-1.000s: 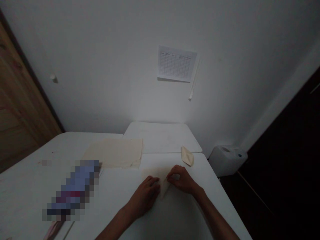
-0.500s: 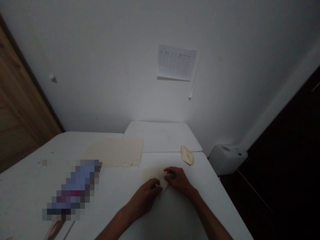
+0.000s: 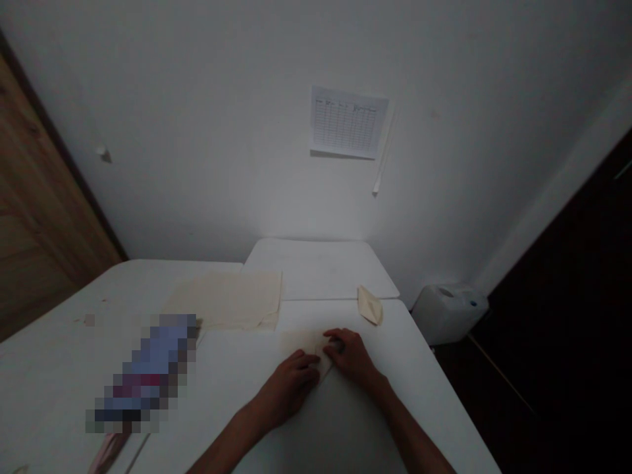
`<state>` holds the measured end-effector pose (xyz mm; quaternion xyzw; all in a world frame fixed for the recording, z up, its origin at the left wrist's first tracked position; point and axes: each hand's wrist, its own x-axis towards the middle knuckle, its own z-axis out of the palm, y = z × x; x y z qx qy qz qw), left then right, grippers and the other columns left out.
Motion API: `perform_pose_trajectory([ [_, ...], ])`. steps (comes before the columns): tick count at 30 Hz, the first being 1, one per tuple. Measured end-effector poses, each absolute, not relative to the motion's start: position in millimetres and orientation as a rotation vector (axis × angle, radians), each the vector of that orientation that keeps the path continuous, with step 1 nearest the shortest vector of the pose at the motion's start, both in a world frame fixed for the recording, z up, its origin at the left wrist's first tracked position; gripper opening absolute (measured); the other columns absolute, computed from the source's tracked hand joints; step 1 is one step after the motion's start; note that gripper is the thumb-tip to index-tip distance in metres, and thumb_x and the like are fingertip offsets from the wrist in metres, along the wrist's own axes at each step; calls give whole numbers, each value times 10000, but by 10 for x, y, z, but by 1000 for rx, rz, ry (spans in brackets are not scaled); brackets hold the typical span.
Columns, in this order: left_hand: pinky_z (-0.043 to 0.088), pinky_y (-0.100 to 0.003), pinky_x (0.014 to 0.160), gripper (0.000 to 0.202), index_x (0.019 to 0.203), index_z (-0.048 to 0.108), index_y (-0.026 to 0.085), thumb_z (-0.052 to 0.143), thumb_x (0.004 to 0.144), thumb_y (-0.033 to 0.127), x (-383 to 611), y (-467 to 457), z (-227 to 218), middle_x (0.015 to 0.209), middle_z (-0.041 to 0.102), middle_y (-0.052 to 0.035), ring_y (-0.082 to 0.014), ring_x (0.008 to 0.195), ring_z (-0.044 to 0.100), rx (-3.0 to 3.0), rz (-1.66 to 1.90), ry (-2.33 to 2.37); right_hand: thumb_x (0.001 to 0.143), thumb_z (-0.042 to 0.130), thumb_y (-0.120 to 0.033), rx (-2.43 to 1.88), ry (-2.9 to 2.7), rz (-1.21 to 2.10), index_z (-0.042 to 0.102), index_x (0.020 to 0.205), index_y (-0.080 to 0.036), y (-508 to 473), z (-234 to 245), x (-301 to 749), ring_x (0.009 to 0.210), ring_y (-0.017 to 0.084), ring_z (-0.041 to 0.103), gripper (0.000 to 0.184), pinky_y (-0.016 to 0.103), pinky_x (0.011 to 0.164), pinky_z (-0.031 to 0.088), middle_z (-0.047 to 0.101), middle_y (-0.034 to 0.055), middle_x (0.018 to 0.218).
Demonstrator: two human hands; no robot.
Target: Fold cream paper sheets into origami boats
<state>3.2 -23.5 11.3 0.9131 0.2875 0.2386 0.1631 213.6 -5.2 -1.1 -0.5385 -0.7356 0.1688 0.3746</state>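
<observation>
A small beige sheet of paper (image 3: pixel 295 338), partly folded, lies on the white table just in front of me. My left hand (image 3: pixel 294 383) covers its near left part, fingers closed together and pressed down on it. At the right edge my right hand (image 3: pixel 351 354) has its thumb and curled fingers pinched on the paper. Much of the sheet is hidden under both hands. Beyond my right hand rests a folded beige paper piece (image 3: pixel 370 307), touched by neither hand.
A stack of beige sheets (image 3: pixel 232 299) lies to the left on the white table (image 3: pixel 237 368). Nearer is a pixelated blue object (image 3: pixel 153 368). A printed chart (image 3: pixel 348 123) hangs on the wall. A white plastic container (image 3: pixel 442 316) stands off the table's right edge.
My left hand's fingers have straightened slightly and moved onto the paper, covering the light edge that showed by the fingertips. My right hand stays nearly in place.
</observation>
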Motion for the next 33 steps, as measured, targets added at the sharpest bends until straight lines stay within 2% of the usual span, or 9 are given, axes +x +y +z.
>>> perform_pose_trajectory([
  [7, 473, -350, 855, 156, 730, 638, 206, 565, 855, 149, 57, -220, 31, 1164, 623, -39, -204, 963, 555, 2597, 685, 904, 753, 675, -165, -1354, -1862, 422, 664, 1042, -231, -70, -39, 2121, 854, 183, 607, 297, 315, 834, 433, 676, 21, 896],
  [10, 478, -370, 882, 65, 838, 646, 207, 602, 833, 160, 51, -230, 4, 1199, 602, -64, -230, 1025, 538, 2584, 707, 955, 747, 672, -163, -1331, -1851, 434, 655, 1062, -229, -65, -51, 2121, 874, 181, 603, 322, 314, 849, 432, 672, 24, 922],
  [12, 472, -395, 909, 92, 904, 640, 209, 618, 824, 169, 49, -238, 5, 1190, 608, -69, -246, 1054, 525, 2589, 714, 974, 739, 670, -155, -1330, -1839, 450, 648, 1074, -224, -59, -52, 2120, 863, 177, 604, 342, 312, 847, 436, 669, 22, 914],
  [21, 474, -444, 917, 58, 892, 615, 202, 595, 838, 195, 70, -262, 110, 1219, 594, -94, -270, 1076, 520, 2618, 633, 1027, 727, 667, -140, -1363, -1817, 507, 633, 1094, -220, -28, -57, 2109, 841, 177, 606, 378, 314, 838, 448, 660, 21, 887],
  [29, 469, -439, 921, 41, 872, 595, 205, 566, 857, 180, 66, -261, 69, 1242, 576, -88, -263, 1089, 502, 2626, 630, 1014, 711, 668, -133, -1417, -1830, 494, 630, 1091, -220, -36, -25, 2093, 854, 181, 603, 391, 320, 855, 438, 657, 19, 890],
  [33, 449, -460, 935, 83, 855, 595, 203, 521, 882, 177, 70, -262, 86, 1278, 558, -93, -259, 1086, 505, 2638, 633, 979, 712, 666, -132, -1424, -1832, 490, 633, 1093, -216, -42, 9, 2081, 852, 184, 604, 392, 316, 845, 442, 661, 20, 890],
])
